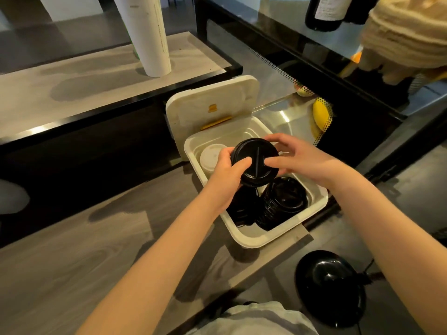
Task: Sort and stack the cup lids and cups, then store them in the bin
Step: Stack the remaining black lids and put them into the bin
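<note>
A stack of black cup lids (256, 151) hovers over the open white bin (256, 238). My left hand (227, 172) grips the stack's left side, thumb on the top lid. On the right side of the stack my right hand (297, 158) holds it, thumb pressing the top. Inside the bin stand another stack of black lids (283, 201), more black lids (242, 211) at the near left, and a stack of white lids (210, 155) at the far left. The bin's hinged lid (212, 105) stands open behind it.
A tall stack of white paper cups (147, 32) stands on the raised counter at the back. A glass display case (326, 76) with yellow items runs along the right. A black domed object (331, 284) with a cable sits at the near right.
</note>
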